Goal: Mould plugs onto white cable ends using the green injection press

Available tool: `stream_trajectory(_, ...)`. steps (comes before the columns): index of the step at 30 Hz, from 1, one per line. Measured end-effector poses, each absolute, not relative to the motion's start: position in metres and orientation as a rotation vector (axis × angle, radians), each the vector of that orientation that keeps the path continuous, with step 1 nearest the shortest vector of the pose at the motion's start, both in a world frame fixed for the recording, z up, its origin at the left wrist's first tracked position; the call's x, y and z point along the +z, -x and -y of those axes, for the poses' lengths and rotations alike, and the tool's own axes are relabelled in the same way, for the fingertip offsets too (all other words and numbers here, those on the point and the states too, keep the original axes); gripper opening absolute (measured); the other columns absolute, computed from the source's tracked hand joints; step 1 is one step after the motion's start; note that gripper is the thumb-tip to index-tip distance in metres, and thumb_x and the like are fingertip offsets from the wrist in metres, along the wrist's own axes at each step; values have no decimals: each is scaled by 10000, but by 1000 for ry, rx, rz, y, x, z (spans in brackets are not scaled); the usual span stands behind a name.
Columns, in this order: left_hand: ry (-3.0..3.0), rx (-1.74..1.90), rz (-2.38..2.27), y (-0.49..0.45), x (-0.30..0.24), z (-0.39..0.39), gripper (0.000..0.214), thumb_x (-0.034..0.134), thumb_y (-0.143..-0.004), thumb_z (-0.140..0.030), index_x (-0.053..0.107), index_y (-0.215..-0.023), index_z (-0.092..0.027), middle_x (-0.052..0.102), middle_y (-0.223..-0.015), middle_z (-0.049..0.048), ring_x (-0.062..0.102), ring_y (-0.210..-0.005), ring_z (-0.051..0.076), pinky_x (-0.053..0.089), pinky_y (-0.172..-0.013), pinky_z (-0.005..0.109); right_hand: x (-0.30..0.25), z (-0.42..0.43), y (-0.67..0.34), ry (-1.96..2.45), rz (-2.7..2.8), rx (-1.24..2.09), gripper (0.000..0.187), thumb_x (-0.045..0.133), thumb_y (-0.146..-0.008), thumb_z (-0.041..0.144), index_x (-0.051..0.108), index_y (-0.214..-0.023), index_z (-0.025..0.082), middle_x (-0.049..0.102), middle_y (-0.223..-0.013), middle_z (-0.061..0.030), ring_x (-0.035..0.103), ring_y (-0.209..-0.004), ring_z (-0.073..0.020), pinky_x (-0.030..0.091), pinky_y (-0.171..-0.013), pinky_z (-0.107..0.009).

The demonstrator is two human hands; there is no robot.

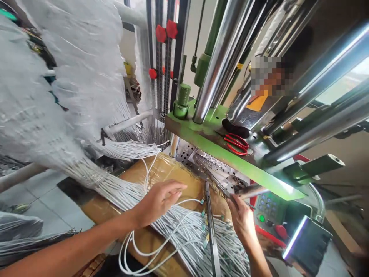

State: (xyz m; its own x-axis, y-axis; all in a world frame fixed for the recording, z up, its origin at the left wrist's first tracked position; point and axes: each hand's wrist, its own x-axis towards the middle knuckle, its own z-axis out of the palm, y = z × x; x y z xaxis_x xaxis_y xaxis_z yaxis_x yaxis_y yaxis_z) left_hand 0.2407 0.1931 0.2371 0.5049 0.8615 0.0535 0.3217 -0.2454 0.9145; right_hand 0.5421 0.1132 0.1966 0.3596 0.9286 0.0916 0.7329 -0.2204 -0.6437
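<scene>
My left hand [160, 202] hovers over a thick bundle of white cables [123, 192], its fingers stretched out and a gap between thumb and fingertips. Nothing shows in it. At the right, my right hand [242, 217] is closed around the near end of a narrow metal bar [215, 179], which points into the gap of the press. A second long metal bar [211, 231] lies across the cables between my hands, with small greenish cable ends [203, 212] along its left side. One loose white cable [187, 200] curves from under my left hand toward that bar.
The green press plate [201, 138] overhangs the work, carrying red-handled scissors [236, 144]. Under it sits a perforated metal mould [211, 163]. A control panel [265, 209] with a lit green button stands right. Plastic-wrapped cables [57, 96] hang left. Another person is behind the press.
</scene>
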Motion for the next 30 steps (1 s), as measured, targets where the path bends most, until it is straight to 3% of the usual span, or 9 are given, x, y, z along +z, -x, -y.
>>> stream_trajectory(5, -2316, 435, -700, -290, 219, -226, 224, 514, -866, -228, 733, -914, -229, 717, -864, 84, 648, -868, 278, 454, -776, 358, 178, -40, -512, 2226, 1234, 223, 522, 358, -922, 572, 639, -1102, 171, 702, -1092, -150, 645, -1023, -297, 500, -865, -395)
stream_trajectory(8, -2342, 304, -630, -315, 206, -233, 123, 638, -746, -216, 727, -831, -218, 701, -795, 90, 644, -808, 307, 441, -726, 363, 175, -21, -503, 2389, 1247, 69, 582, 297, -935, 582, 642, -1121, 152, 683, -1085, -184, 626, -996, -334, 491, -833, -449)
stream_trajectory(11, -2298, 272, -632, -329, 194, -235, 101, 647, -688, -151, 711, -736, -213, 666, -688, 70, 635, -709, 283, 433, -687, 349, 181, -14, -488, 2410, 1420, -86, 556, 332, -931, 559, 634, -1155, 150, 644, -1078, -193, 596, -982, -328, 482, -837, -458)
stream_trajectory(15, -2259, 278, -632, -334, 184, -236, 183, 568, -714, -92, 704, -735, -213, 671, -676, 48, 628, -691, 238, 435, -681, 319, 188, -9, -457, 2412, 1552, 231, 311, 486, -870, 317, 616, -1130, 206, 658, -976, -113, 633, -876, -256, 503, -743, -348)
stream_trajectory(19, -2222, 259, -633, -334, 179, -241, 177, 569, -704, -94, 706, -746, -199, 690, -672, 23, 635, -655, 201, 464, -658, 290, 197, -16, -447, 2350, 1242, 689, 333, 481, -762, 172, 598, -1074, 157, 673, -929, -96, 645, -839, -227, 503, -779, -339)
stream_trajectory(22, -2204, 302, -689, -332, 177, -249, 273, 665, -679, -160, 710, -947, -186, 727, -948, 67, 662, -905, 250, 503, -807, 328, 207, -27, -455, 2107, 979, 932, 439, 570, -766, 304, 561, -1176, 146, 680, -845, -55, 630, -754, -189, 509, -717, -299)
stream_trajectory(25, -2144, 339, -744, -326, 176, -260, 665, 794, -599, -279, 606, -1232, -195, 517, -1401, 127, 530, -1216, 322, 457, -984, 399, 211, -38, -465, 2011, 885, 884, 595, 690, -673, 442, 600, -1156, 107, 676, -866, -85, 598, -732, -193, 503, -683, -310)
stream_trajectory(27, -2084, 339, -728, -319, 177, -267, 780, 808, -598, -342, 537, -1323, -240, 422, -1488, 108, 562, -1185, 307, 486, -965, 391, 210, -46, -470, 1962, 871, 891, 630, 724, -633, 460, 618, -1131, 88, 672, -873, -94, 580, -706, -182, 501, -689, -320)
stream_trajectory(30, -2057, 420, -699, -308, 180, -277, 744, 767, -663, -405, 506, -1350, -291, 370, -1523, 78, 649, -1034, 240, 537, -895, 343, 211, -62, -481, 1907, 922, 949, 616, 731, -649, 425, 623, -1156, 93, 650, -783, -45, 557, -655, -158, 492, -673, -307)
